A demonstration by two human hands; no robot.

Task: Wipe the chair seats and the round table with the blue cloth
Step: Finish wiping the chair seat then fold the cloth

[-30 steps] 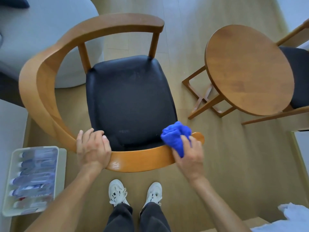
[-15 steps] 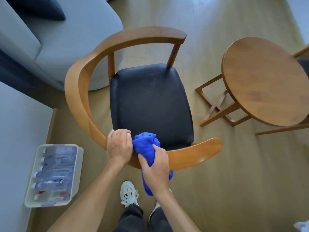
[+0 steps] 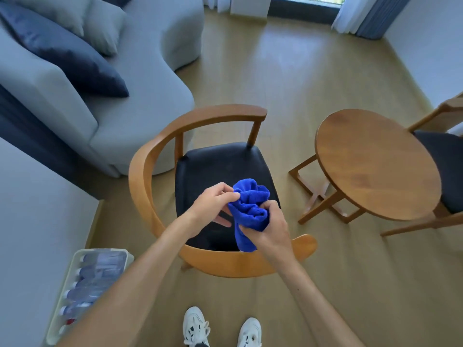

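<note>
The blue cloth [image 3: 250, 209] is bunched up in the air above the near chair's black seat [image 3: 215, 166]. My right hand [image 3: 271, 229] grips its lower part from the right. My left hand [image 3: 213, 204] pinches its upper left edge with thumb and fingers. The chair's curved wooden back rail [image 3: 145, 171] wraps round the seat on the left and near side. The round wooden table [image 3: 375, 164] stands to the right. A second chair with a black seat [image 3: 448, 166] shows behind the table at the right edge, partly hidden by the tabletop.
A grey sofa [image 3: 140, 101] with a dark blue cushion [image 3: 72, 58] stands left of the chair. A clear bin of bottles [image 3: 87, 289] sits on the floor at lower left beside a pale surface. My white shoes [image 3: 220, 329] are on the wooden floor below.
Both hands have left the chair's front rail and risen above the seat. My left hand now also holds the cloth. The view has lifted and pulled back from the chair.
</note>
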